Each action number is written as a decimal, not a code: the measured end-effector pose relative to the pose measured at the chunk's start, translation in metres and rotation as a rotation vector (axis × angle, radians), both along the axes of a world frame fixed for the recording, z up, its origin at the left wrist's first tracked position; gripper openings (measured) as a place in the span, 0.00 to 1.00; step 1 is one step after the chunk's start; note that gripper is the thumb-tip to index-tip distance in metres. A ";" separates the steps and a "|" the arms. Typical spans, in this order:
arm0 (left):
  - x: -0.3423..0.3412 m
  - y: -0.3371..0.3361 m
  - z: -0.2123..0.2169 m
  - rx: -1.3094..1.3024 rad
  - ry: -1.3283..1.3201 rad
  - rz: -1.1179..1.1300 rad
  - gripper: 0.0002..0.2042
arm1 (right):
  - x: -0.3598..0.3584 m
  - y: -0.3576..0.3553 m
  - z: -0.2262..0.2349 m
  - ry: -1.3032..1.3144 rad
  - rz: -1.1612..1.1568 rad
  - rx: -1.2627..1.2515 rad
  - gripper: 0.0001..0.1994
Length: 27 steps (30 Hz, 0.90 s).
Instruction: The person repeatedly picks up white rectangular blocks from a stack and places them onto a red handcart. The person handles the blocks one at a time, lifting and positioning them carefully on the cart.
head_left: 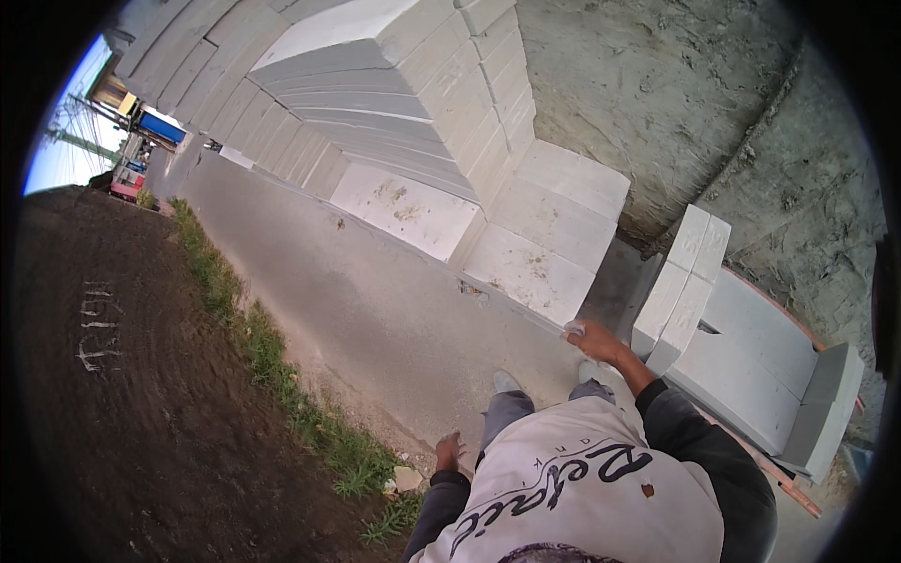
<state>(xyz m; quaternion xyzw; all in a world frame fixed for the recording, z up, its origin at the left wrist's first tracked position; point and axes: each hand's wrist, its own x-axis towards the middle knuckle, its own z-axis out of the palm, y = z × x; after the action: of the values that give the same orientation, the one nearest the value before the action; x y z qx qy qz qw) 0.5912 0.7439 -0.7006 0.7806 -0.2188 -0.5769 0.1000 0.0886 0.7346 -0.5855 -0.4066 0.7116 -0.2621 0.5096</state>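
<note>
My right hand [597,340] is at the near corner of a low white block [530,272] at the end of a stacked row. Its fingers are curled in and look whitish at the tips. Whether they grip the corner or something small there, I cannot make out. Low beside my leg hangs my left hand [450,452], its fingers loosely apart and holding nothing. To the right of my right hand, pale blocks [678,281] stand on edge at the end of a load of flat blocks [751,347] with reddish bars along its sides.
A tall stack of white blocks [375,94] rises ahead, against a rough grey wall [657,84]. The concrete path [357,291] runs off to the far left. Grass [291,394] and dark soil [169,422] border it. A stone [408,479] lies near my left arm.
</note>
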 end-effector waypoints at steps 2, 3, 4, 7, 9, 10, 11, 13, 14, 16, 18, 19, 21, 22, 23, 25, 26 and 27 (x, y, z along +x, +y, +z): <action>0.024 -0.029 -0.007 -0.066 0.009 -0.011 0.21 | 0.017 -0.022 -0.013 -0.014 -0.039 -0.008 0.24; 0.027 -0.048 -0.003 -0.037 0.032 -0.031 0.25 | 0.022 -0.027 -0.013 0.001 -0.065 0.019 0.24; 0.036 -0.061 0.000 -0.045 0.022 -0.021 0.24 | 0.033 -0.037 -0.012 -0.009 -0.100 -0.011 0.25; 0.065 -0.113 0.002 -0.128 0.013 0.031 0.23 | 0.062 -0.105 0.022 0.010 -0.110 -0.076 0.27; 0.072 -0.143 0.004 -0.127 0.029 -0.018 0.22 | 0.064 -0.129 0.045 0.026 -0.125 -0.133 0.28; 0.071 -0.157 0.003 -0.149 0.032 0.008 0.22 | 0.065 -0.143 0.058 -0.007 -0.165 -0.170 0.28; 0.069 -0.168 0.002 -0.174 0.034 0.043 0.22 | 0.067 -0.159 0.075 -0.040 -0.196 -0.209 0.27; 0.059 -0.181 0.000 -0.194 0.053 0.076 0.22 | 0.057 -0.192 0.097 -0.069 -0.273 -0.308 0.27; 0.053 -0.186 -0.001 -0.192 0.067 0.078 0.23 | 0.049 -0.208 0.105 -0.069 -0.314 -0.372 0.27; 0.040 -0.191 -0.005 -0.182 0.088 0.071 0.23 | 0.030 -0.246 0.123 -0.059 -0.396 -0.520 0.26; 0.026 -0.187 -0.013 -0.161 0.100 0.054 0.24 | 0.011 -0.284 0.154 -0.028 -0.488 -0.680 0.26; 0.020 -0.182 -0.019 -0.140 0.107 0.052 0.24 | 0.003 -0.301 0.177 -0.005 -0.535 -0.760 0.26; 0.019 -0.178 -0.023 -0.114 0.102 0.055 0.23 | -0.003 -0.333 0.218 -0.032 -0.607 -0.896 0.27; 0.015 -0.180 -0.020 -0.107 0.082 0.049 0.23 | -0.010 -0.341 0.230 0.030 -0.628 -0.937 0.27; 0.008 -0.179 -0.018 -0.105 0.063 0.053 0.23 | -0.017 -0.353 0.240 0.087 -0.639 -0.982 0.28; -0.005 -0.182 -0.015 -0.107 0.033 0.073 0.22 | -0.030 -0.379 0.261 0.185 -0.649 -1.082 0.28; -0.002 -0.182 -0.015 -0.118 0.012 0.098 0.22 | -0.030 -0.397 0.270 0.208 -0.647 -1.141 0.29; 0.002 -0.182 -0.015 -0.125 -0.010 0.125 0.22 | -0.028 -0.414 0.278 0.229 -0.647 -1.197 0.29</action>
<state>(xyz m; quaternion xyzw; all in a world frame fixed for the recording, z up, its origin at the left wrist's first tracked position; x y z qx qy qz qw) 0.5936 0.5617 -0.7154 0.7879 -0.2059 -0.5507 0.1831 0.0604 0.3204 -0.3071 -0.4104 0.5792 -0.7041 0.0152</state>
